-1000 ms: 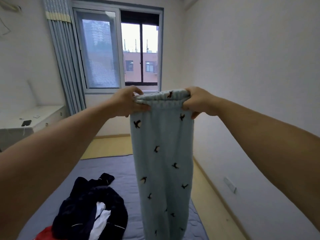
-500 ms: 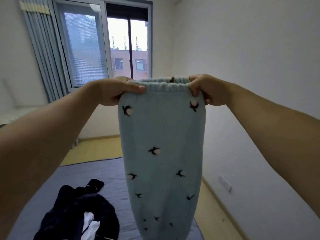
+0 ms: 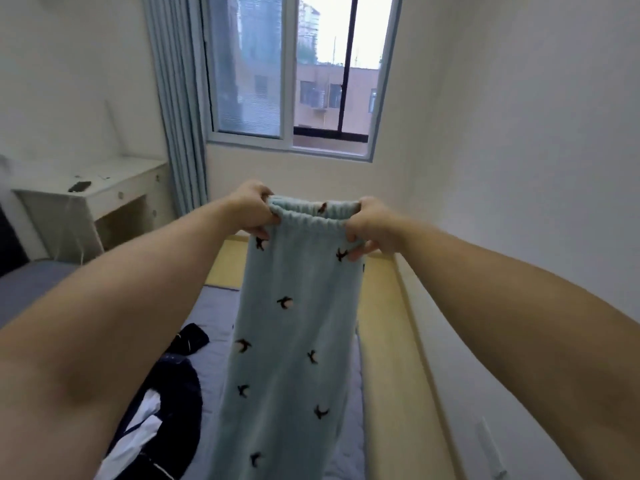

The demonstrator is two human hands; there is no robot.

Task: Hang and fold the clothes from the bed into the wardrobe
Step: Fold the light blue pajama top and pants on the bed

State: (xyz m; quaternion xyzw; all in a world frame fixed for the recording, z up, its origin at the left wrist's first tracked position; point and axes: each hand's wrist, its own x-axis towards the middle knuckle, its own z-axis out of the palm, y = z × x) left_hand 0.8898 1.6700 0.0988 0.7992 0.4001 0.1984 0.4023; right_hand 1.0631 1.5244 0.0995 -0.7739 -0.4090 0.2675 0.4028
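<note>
Compared with the frame 0.5 s earlier, the 2 hands are closer together and the waistband (image 3: 313,220) is bunched narrower between them. The view has also shifted, so the desk (image 3: 104,192) is visible again.

The left hand (image 3: 254,211) grips the left end of the waistband with curled fingers. The right hand (image 3: 372,228) grips the right end in the same way. The trousers (image 3: 294,341), light blue with small dark bird motifs, hang straight down from this grip, held in the air in front of the person. Their lower end runs out of frame.

Left of the trousers and below them, a dark garment (image 3: 173,393) with white parts lies crumpled on the bed (image 3: 214,306). The left forearm hides part of it. The hanging trousers hide the bed area behind them.

The bed has a grey-blue cover. Right of the trousers, a yellow floor (image 3: 381,306) strip runs along a white wall (image 3: 519,168) carrying 1 wall socket (image 3: 490,448). Above the trousers is a window (image 3: 294,71), with a blue-grey curtain (image 3: 176,98) at its left. Far left of the trousers, the white desk carries 1 dark flat object (image 3: 79,186).
</note>
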